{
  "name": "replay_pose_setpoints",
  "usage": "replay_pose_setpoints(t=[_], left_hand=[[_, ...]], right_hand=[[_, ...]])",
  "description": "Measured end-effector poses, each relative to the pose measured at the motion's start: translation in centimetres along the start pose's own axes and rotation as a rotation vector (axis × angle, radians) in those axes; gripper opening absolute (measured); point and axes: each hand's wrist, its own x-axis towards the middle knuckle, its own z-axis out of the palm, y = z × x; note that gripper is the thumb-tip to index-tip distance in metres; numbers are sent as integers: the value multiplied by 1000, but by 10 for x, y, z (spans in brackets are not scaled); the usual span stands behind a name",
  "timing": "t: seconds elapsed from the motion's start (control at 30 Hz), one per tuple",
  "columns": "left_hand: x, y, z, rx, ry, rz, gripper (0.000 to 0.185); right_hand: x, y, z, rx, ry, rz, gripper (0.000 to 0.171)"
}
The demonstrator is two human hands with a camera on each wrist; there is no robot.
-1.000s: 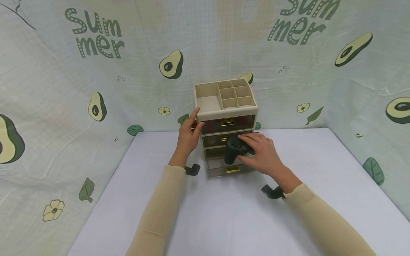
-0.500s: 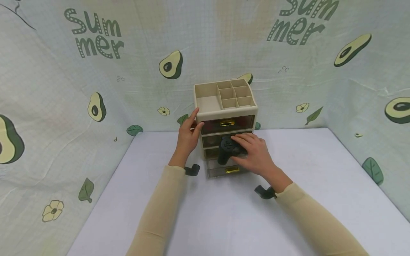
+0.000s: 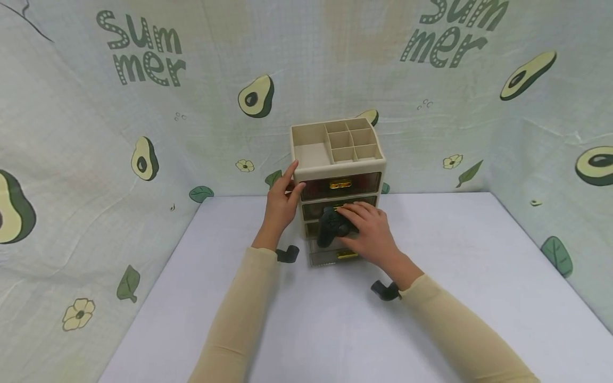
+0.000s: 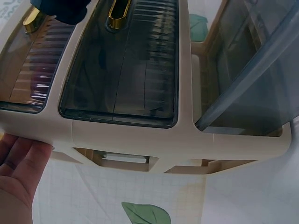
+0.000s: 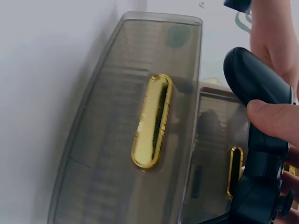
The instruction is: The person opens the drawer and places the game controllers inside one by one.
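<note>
A beige drawer organiser (image 3: 337,159) with smoky drawers and gold handles stands at the back of the table. Its bottom drawer (image 3: 330,254) is pulled out. My left hand (image 3: 282,202) rests flat against the organiser's left side, fingers straight; the left wrist view shows the palm (image 4: 18,172) on the beige frame (image 4: 140,137). My right hand (image 3: 371,231) grips a black game controller (image 3: 331,226) just above the open bottom drawer. In the right wrist view the thumb lies across the controller (image 5: 261,140), beside the drawer's gold handle (image 5: 152,121).
The organiser's top tray (image 3: 335,141) has several empty compartments. Avocado-print cloth walls (image 3: 143,106) enclose the white table (image 3: 335,319) at the back and both sides. Black wrist-camera mounts sit on the left wrist (image 3: 287,254) and the right wrist (image 3: 384,290).
My right hand has carried the controller leftward and closer to the organiser, over the open bottom drawer. The left hand has stayed in place.
</note>
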Motion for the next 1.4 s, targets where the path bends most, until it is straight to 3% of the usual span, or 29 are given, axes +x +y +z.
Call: replay_pose_setpoints(t=[0.47,0.97,1.4], left_hand=[[2,-4,1,5,4,11,58],[1,-5,1,5,2,4,57],[2,-4,2,11,-6,-16,58]], right_hand=[[-7,-4,18,-38,-37,70,68],[-11,-7,24,-62,-185,188,68],[-8,-12,25,-78,-222,217,66]])
